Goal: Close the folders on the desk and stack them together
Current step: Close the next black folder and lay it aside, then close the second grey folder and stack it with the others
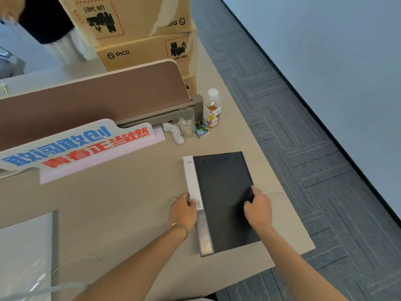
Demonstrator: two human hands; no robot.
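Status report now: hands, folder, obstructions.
Left hand on the spine edge, right hand flat on the cover. Black folder closed, lying on the desk. Nothing in the way; second folder not distinguishable.

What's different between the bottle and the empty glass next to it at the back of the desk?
The bottle has a white cap and colourful label and holds some amber drink; the glass is open-topped, plain and clear. The bottle stands taller. Both stand upright by the divider.

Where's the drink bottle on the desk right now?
In the head view, the drink bottle stands upright at the far right of the desk, beside the clear glass and the divider's end, beyond the black folder.
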